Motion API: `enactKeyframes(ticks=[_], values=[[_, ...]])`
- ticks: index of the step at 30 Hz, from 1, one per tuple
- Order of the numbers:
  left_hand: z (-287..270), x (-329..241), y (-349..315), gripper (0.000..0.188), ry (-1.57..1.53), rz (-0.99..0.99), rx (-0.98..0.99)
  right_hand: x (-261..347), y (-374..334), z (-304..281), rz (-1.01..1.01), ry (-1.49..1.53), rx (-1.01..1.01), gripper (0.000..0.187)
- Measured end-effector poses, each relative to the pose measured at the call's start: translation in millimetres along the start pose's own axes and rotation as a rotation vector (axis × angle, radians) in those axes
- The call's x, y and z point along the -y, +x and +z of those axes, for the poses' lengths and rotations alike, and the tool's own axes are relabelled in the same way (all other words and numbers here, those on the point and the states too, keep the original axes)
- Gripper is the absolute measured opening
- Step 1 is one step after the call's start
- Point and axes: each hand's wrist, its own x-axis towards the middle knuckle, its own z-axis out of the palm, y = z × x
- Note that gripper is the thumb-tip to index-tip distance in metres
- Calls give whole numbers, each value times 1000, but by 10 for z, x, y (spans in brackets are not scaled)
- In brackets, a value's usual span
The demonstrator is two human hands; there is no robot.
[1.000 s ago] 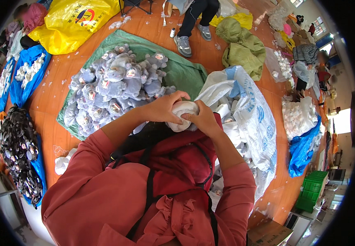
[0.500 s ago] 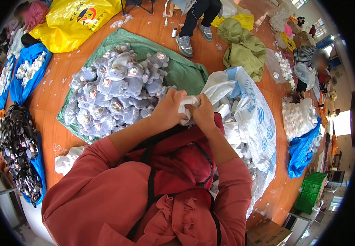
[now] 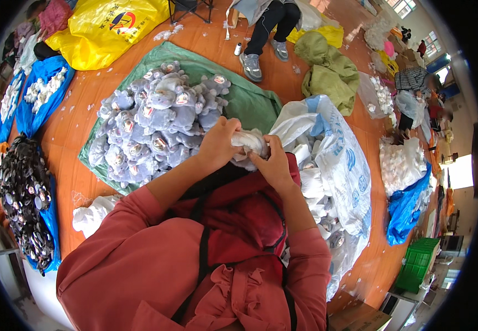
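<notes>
Orange flr (image 3: 79, 118), pale wall (image 3: 464, 107) at R, bright paned window (image 3: 401, 7) top R, blk folding chair (image 3: 186, 5)

Toys (image 3: 159, 118) on sheet (image 3: 255, 105), bag (image 3: 346, 171) R of R hand (image 3: 275, 164)
</notes>
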Motion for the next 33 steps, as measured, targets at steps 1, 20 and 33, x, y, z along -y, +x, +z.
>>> enactKeyframes(ticks=[1,20,33], values=[[4,9,-4,47,-3,-13,-1,12,-18,26,1,7,-14,46],[152,342,258,41,150,45,-189,191,-254,813,69,121,-313,46],[21,389,115,36,-64,149,-188,-44,-605,974,71,488,-70,44]])
